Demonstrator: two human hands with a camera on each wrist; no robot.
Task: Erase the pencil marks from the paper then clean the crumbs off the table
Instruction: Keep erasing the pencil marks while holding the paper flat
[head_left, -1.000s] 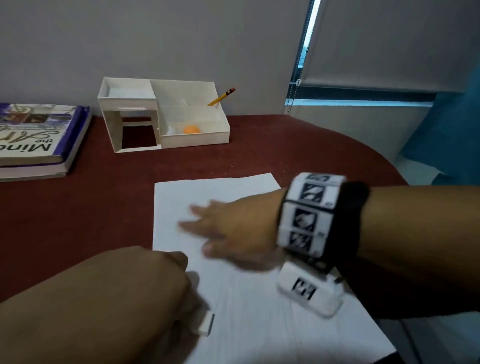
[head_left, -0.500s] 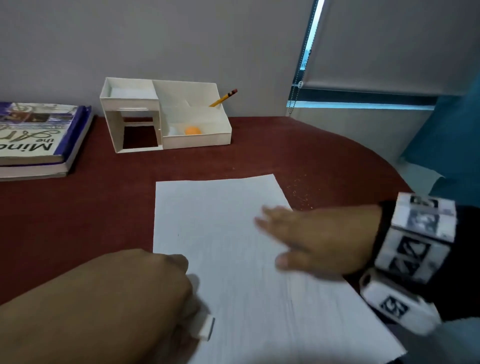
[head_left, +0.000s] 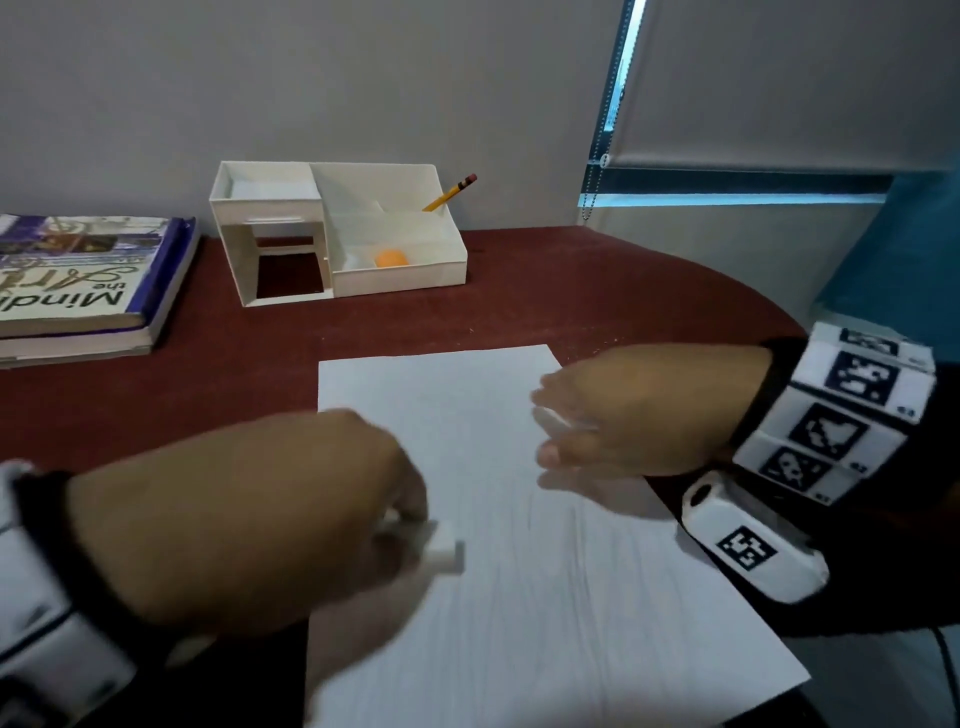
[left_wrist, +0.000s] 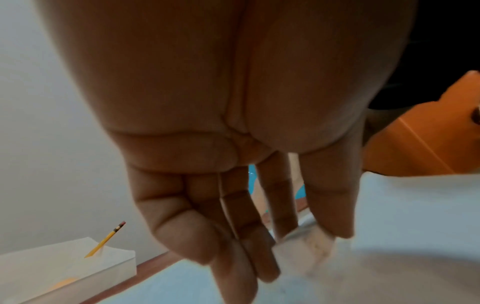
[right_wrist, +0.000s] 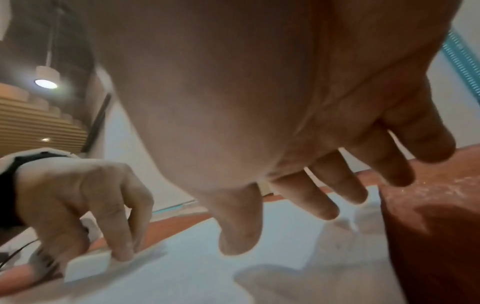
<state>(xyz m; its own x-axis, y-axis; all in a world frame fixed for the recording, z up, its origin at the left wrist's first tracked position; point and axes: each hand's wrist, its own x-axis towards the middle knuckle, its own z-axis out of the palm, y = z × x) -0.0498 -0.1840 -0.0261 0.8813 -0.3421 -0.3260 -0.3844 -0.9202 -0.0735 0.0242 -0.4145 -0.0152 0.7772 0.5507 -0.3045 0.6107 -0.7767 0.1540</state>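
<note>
A white sheet of paper (head_left: 519, 597) lies on the dark red table (head_left: 156, 405). My left hand (head_left: 410, 514) rests at the sheet's left edge and pinches a white eraser (head_left: 441, 551) between thumb and fingers. That eraser (right_wrist: 88, 265) touches the paper in the right wrist view, and it shows blurred at the fingertips as the eraser (left_wrist: 309, 244) in the left wrist view. With fingers straight and spread, my right hand (head_left: 550, 431) hovers low over the sheet's right edge, holding nothing. Pale eraser crumbs (right_wrist: 441, 189) lie on the table just past that edge.
A white desk organiser (head_left: 395, 275) at the back holds a yellow pencil (head_left: 449, 193) and an orange ball (head_left: 390, 258). Two stacked books (head_left: 78, 291) lie at the far left. The table's curved edge (head_left: 727, 306) runs close behind my right hand.
My right hand has swept from the middle of the paper to its right edge, fingers flat. The left hand has kept hold of the eraser at the sheet's left side.
</note>
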